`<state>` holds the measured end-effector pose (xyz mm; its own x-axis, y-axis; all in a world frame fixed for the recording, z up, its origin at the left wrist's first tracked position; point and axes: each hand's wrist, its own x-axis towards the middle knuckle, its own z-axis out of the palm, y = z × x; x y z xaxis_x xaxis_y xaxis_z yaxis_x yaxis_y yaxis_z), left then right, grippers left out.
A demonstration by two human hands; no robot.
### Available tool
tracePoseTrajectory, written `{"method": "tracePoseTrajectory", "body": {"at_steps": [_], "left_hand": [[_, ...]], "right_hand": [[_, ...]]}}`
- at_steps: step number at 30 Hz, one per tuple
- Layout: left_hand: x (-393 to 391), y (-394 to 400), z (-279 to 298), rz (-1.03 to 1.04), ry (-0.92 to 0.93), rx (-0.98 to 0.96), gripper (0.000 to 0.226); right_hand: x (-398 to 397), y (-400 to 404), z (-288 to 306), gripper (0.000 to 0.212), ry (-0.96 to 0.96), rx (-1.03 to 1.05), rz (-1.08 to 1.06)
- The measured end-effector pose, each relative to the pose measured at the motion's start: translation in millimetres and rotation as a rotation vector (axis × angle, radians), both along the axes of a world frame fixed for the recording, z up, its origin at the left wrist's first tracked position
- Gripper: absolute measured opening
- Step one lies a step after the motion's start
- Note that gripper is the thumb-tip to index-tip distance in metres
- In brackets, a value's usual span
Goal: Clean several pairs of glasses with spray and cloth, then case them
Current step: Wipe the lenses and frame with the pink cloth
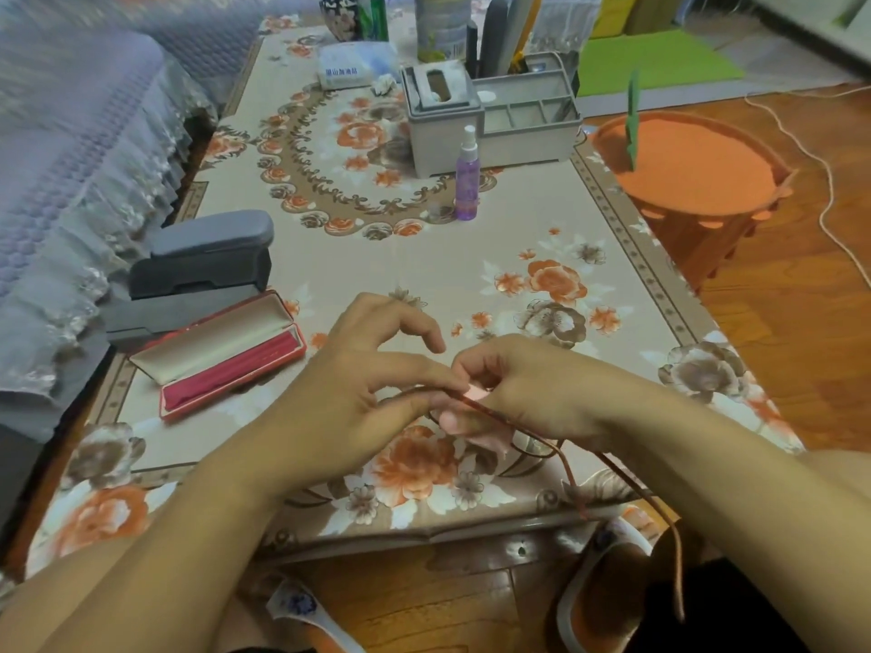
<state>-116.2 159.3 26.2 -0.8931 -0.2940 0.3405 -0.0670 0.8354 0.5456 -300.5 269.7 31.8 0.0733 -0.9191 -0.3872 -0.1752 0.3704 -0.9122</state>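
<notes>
**Glasses in both hands, cloth on the lens**

I see both hands working over the near edge of the table (pixel 471 256), which has a floral cover. The left hand (pixel 358 388) pinches the glasses (pixel 537 440) w/ thumb and forefinger curled onto the thin red-brown frame; its other fingers are spread and lifted, holding nothing. The right hand (pixel 528 393) has fingers curled round a pale pink cloth (pixel 476 393), pressing it against the glasses at abt the same spot where the left pinches. Cloth is mostly hidden by fingers; only small pink bits show. One temple arm runs off to the near right, past the table edge; a lens rim shows just below the right hand. Can't tell which lens is under the cloth.

Left of the hands, an open red case (pixel 221 355) lies on the table, lid tipped back, pale lining inside the lid, red lining in the tray. Just beyond it, further left, two grey cases (pixel 202 261) sit stacked, one open-looking, edges blurred.

Mid-table, well apart from the hands, a purple spray bottle (pixel 466 181) stands upright w/ white nozzle. Right behind it is a grey organiser box (pixel 490 120) w/ compartments. Far end: a tissue pack (pixel 353 63), a green can (pixel 374 16), a tall tin (pixel 440 25). An orange stool (pixel 693 167) stands on the wood floor right of the table. A blue quilted sofa cover (pixel 70 157) runs along the left.
</notes>
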Motion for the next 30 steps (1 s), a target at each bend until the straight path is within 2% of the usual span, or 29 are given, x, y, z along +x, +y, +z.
{"method": "tracePoseTrajectory", "body": {"at_steps": [2, 3, 5, 7, 10, 12, 13, 15, 17, 20, 23, 26, 27, 28, 30], "left_hand": [[-1, 0, -5, 0.012, 0.058, -0.031, 0.017], [-2, 1, -8, 0.042, 0.109, 0.045, 0.015], [-4, 0, -10, 0.100, 0.241, 0.336, 0.014], [-8, 0, -13, 0.099, 0.322, 0.585, 0.015], [-15, 5, -16, 0.084, 0.321, 0.724, 0.020], [-18, 8, -17, 0.089, 0.310, 0.790, 0.020], [-19, 9, -17, 0.092, 0.301, 0.804, 0.015], [-21, 9, -16, 0.090, 0.278, 0.787, 0.012], [-21, 9, -16, 0.078, 0.262, 0.745, 0.012], [-20, 7, -16, 0.095, 0.272, 0.716, 0.013], [-18, 5, -17, 0.148, 0.324, 0.768, 0.014], [-19, 10, -21, 0.267, 0.358, 0.728, 0.019], [-20, 13, -22, 0.286, 0.357, 0.706, 0.015], [-21, 16, -22, 0.302, 0.355, 0.690, 0.013], [-21, 18, -18, 0.338, 0.380, 0.680, 0.014]], "right_hand": [[0, 1, 0, 0.015, -0.034, -0.003, 0.064], [0, 1, 2, 0.011, -0.081, 0.007, 0.088], [-3, 0, 3, 0.004, -0.186, 0.035, 0.090], [-6, -3, 2, 0.017, -0.229, 0.059, 0.101], [-3, -5, -1, 0.031, -0.252, 0.099, 0.131], [-2, -5, -6, 0.033, -0.296, 0.133, 0.119], [0, -4, -6, 0.027, -0.316, 0.137, 0.114], [3, -3, -6, 0.003, -0.369, 0.111, 0.090], [4, -4, -9, 0.019, -0.440, 0.072, 0.005], [3, -6, -18, 0.012, -0.507, -0.014, -0.107], [1, -8, -15, 0.007, -0.484, -0.040, -0.250], [-7, -9, -16, 0.049, -0.453, -0.035, -0.314], [-9, -8, -14, 0.056, -0.432, -0.019, -0.324], [-13, -7, -15, 0.056, -0.427, -0.010, -0.320], [-23, -4, -13, 0.038, -0.444, 0.010, -0.320]]}}
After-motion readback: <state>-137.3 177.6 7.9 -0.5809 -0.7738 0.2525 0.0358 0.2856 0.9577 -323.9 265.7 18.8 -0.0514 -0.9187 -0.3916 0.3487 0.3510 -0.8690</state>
